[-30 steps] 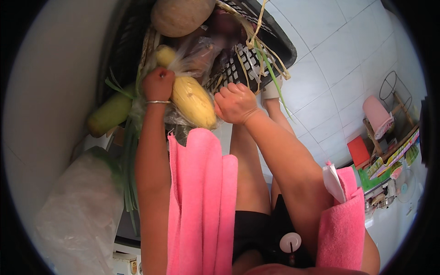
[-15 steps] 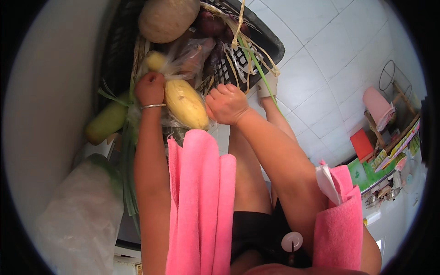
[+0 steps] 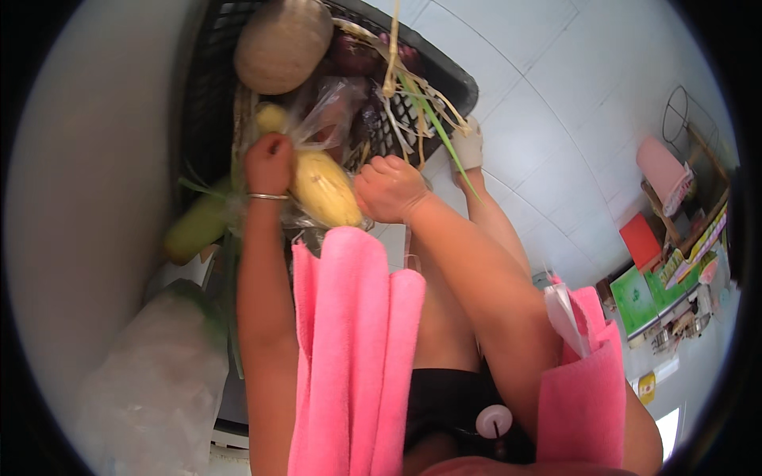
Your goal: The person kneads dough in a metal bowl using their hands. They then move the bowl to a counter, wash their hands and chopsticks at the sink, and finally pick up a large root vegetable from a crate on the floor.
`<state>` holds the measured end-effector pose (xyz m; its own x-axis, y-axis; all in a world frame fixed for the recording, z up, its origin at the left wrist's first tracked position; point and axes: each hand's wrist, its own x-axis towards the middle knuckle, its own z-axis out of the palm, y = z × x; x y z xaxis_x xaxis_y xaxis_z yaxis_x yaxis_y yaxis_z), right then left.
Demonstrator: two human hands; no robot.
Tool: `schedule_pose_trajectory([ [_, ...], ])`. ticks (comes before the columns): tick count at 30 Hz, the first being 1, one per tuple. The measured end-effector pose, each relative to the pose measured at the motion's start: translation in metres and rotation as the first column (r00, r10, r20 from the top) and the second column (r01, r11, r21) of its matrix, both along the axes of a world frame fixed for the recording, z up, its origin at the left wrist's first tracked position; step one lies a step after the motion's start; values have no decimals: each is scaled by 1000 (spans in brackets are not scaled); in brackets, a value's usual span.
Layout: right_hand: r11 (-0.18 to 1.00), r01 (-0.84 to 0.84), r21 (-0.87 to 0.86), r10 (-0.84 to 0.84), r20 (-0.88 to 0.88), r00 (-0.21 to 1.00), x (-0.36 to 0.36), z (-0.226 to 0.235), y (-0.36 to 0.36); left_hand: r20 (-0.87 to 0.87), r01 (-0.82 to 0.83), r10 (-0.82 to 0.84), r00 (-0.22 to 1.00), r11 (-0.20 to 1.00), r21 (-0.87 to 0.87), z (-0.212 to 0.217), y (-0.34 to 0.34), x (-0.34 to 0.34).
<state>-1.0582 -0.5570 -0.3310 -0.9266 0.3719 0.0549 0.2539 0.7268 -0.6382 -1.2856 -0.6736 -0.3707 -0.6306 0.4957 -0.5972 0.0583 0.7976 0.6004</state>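
Note:
A yellow oblong vegetable (image 3: 325,189) lies between my two hands, partly wrapped in a clear plastic bag (image 3: 327,119). My left hand (image 3: 268,164), with a bangle at its wrist, is closed at the left side of the vegetable, where bunched plastic shows around it. Closed at its right end, my right hand (image 3: 390,189) has the edge of the plastic at its curled fingers. A smaller yellow piece (image 3: 271,118) sits just beyond my left hand. Left of that wrist rests a long green gourd (image 3: 196,230). My palms are hidden.
Ahead stands a black plastic crate (image 3: 444,59) holding a large pale gourd (image 3: 284,45), purple onions (image 3: 355,54) and dried stalks (image 3: 392,59). A filled whitish plastic bag (image 3: 159,381) is at the lower left. A pink towel (image 3: 349,341) hangs in front of me. Shelf items (image 3: 675,270) stand far right.
The whole view has shifted slightly. Both hands stay closed at the vegetable's sides, and the vegetable has moved little between them.

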Motion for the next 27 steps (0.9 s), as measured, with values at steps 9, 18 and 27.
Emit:
schedule_pose_trajectory([
  [9, 1000, 2, 17, -3, 37, 999, 0, 2, 2, -788, 367, -190, 585, 929, 48, 40, 122, -18],
  [18, 1000, -7, 25, 6, 52, 999, -6, 6, 3, -626, 122, -167, 762, 986, -114, 3, 155, -18],
  [27, 999, -36, 23, 34, 81, 996, -6, 5, 4, -638, 135, -125, 760, 990, -32, 28, 133, 80],
])
